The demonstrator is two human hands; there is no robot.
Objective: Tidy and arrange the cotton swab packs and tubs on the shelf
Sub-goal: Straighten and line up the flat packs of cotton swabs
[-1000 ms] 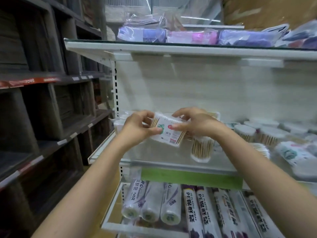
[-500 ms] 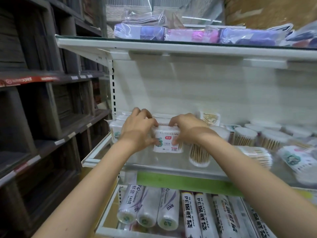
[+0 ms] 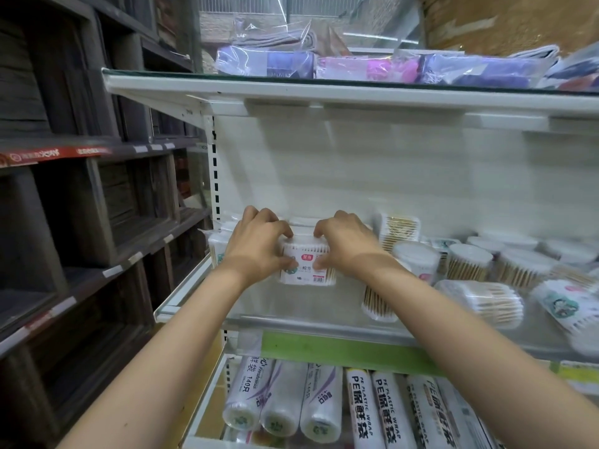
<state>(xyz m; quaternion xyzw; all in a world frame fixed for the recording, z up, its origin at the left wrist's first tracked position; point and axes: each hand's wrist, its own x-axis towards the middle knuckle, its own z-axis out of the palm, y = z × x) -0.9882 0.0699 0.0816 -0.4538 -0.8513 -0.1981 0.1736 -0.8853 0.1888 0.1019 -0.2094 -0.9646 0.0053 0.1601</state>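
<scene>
Cotton swab pack (image 3: 308,265), rectangular, white label with a red logo and barcode, stands upright on the middle shelf (image 3: 311,324) near its left end. We see both hands on it. Left hand (image 3: 259,243): fingers curled over the pack's top-left corner, thumb on the front face, so it grips the pack. Right hand (image 3: 345,243): same on the top-right corner, thumb pressing the label, also gripping.

Just left of the held pack, one more pack (image 3: 215,251), partly hidden by the left hand. Behind the held pack there are more white packs; count unclear. One clear box of wooden-stick swabs (image 3: 398,230) stands upright at the back, right of the right hand.

Round tubs: one lying tipped at the front under the right forearm (image 3: 377,303), one upright with a white lid (image 3: 416,259), two more upright beside it (image 3: 468,262) (image 3: 518,268), one lying on its side (image 3: 483,301). More tubs further right and behind are blurred, so we can't give a total. One labelled bag pack (image 3: 565,307) lies at the far right.

Lower shelf: three clear bag rolls (image 3: 282,400) side by side, then at least three PE plastic wrap rolls (image 3: 393,413). Top shelf holds purple and pink wrapped bundles (image 3: 372,66). Dark wooden shelving (image 3: 81,205) stands to the left.
</scene>
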